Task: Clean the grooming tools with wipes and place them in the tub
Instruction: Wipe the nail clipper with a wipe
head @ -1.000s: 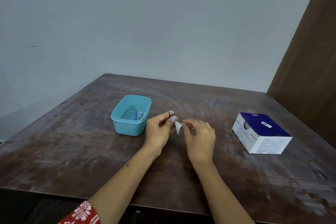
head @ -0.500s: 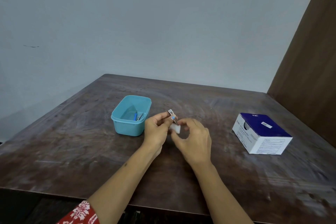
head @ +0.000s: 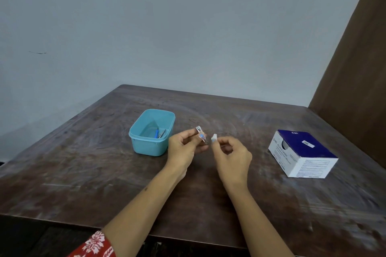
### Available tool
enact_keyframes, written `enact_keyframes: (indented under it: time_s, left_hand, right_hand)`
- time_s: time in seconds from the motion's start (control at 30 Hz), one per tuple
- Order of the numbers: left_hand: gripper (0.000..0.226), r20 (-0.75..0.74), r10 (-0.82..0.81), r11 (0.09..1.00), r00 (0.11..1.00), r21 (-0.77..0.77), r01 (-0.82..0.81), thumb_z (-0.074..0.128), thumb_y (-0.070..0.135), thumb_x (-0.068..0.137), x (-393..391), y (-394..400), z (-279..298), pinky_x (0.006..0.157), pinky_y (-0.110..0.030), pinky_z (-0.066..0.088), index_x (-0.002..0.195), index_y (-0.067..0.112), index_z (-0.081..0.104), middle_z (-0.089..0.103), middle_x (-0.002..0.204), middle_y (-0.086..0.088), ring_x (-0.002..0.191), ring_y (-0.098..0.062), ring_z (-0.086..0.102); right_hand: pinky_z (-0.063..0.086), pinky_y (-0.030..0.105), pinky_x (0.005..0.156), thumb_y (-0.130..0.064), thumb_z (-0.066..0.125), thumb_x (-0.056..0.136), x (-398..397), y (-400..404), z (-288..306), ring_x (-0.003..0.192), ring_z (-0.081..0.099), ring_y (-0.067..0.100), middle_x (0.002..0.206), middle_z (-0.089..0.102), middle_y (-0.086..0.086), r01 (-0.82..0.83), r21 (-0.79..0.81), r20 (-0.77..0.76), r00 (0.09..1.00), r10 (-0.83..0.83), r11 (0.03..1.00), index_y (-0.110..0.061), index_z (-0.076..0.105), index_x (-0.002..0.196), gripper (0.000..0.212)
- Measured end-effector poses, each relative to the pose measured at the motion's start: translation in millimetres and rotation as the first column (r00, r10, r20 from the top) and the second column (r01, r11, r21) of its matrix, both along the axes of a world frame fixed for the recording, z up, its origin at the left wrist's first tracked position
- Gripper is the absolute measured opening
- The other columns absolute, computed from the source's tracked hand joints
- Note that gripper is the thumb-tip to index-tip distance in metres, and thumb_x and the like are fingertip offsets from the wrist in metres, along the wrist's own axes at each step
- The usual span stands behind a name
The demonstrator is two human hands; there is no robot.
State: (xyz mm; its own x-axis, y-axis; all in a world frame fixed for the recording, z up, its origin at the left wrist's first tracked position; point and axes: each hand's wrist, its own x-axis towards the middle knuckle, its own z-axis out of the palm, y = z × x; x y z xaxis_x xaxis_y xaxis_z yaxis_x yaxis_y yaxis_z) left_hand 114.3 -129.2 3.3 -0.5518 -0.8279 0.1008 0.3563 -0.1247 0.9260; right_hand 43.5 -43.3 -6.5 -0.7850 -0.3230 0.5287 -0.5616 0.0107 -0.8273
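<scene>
My left hand (head: 183, 148) pinches a small metal nail clipper (head: 201, 134) above the middle of the table, its tip pointing up and away. Just to the right, my right hand (head: 234, 156) pinches a small crumpled white wipe (head: 214, 137) between thumb and fingers. A narrow gap separates wipe and clipper. The light-blue plastic tub (head: 150, 148) stands on the table left of my left hand. Inside it lie a blue-handled tool (head: 156, 133) and a metal tool (head: 161, 133).
A blue and white box of alcohol swabs (head: 300, 152) sits on the dark wooden table (head: 83, 173) at the right. A pale wall rises behind the table, and a brown panel stands at the far right.
Half a second ago the wipe was pressed against the clipper; my right hand has since drawn it away to the right. My left hand has tilted the clipper a little.
</scene>
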Motion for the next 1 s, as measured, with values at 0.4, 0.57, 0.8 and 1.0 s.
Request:
enact_keyframes:
  time_s: [0.4, 0.57, 0.8, 1.0]
  left_hand:
    - [0.030, 0.121, -0.020, 0.973, 0.992, -0.225, 0.048, 0.065, -0.007, 0.080, -1.7, 1.7, -6.5, 0.073, -0.034, 0.059, 0.106, 0.008, 0.067, 0.072, 0.092, -0.010, 0.086, -0.021, 0.070]
    - [0.025, 0.169, 0.000, 0.952, 0.986, -0.301, 0.052, 0.067, -0.004, 0.079, -0.7, 1.6, -7.2, 0.071, -0.032, 0.059, 0.100, 0.010, 0.070, 0.072, 0.087, -0.010, 0.080, -0.020, 0.070]
    - [0.027, 0.229, -0.015, 0.901, 0.973, -0.419, 0.112, 0.067, -0.005, 0.079, 0.0, 4.2, -7.4, 0.071, -0.029, 0.059, 0.102, 0.008, 0.070, 0.073, 0.085, -0.004, 0.078, -0.015, 0.071]
    - [0.027, 0.210, -0.004, 0.918, 0.978, -0.388, 0.087, 0.067, -0.007, 0.078, -1.5, 6.1, -9.2, 0.067, -0.026, 0.058, 0.101, 0.005, 0.070, 0.072, 0.083, -0.006, 0.075, -0.015, 0.070]
  right_hand:
    - [0.052, 0.017, 0.070, -0.016, 0.066, 0.085, -1.5, -0.3, -2.8, 0.080, 0.066, 0.004, 0.085, 0.073, -0.007, -0.062, 0.013, -0.071, 0.995, 0.063, 0.998, -0.018, 0.076, 0.090, 0.011]
    - [0.042, 0.007, 0.076, -0.021, 0.072, 0.080, -3.5, 0.6, -0.6, 0.086, 0.061, 0.000, 0.087, 0.069, -0.016, -0.057, 0.079, -0.044, 0.997, 0.060, 0.995, -0.026, 0.074, 0.096, 0.017]
    - [0.045, 0.017, 0.076, -0.019, 0.068, 0.084, -1.6, 2.6, 2.1, 0.087, 0.058, 0.003, 0.086, 0.065, -0.016, -0.002, 0.022, -0.031, 1.000, 0.002, 1.000, -0.024, 0.072, 0.101, 0.018]
    - [0.038, 0.021, 0.072, -0.024, 0.073, 0.079, -0.1, 3.5, 2.1, 0.086, 0.055, 0.004, 0.084, 0.066, -0.014, 0.059, -0.018, -0.055, 0.997, -0.060, 0.998, -0.027, 0.065, 0.086, 0.012]
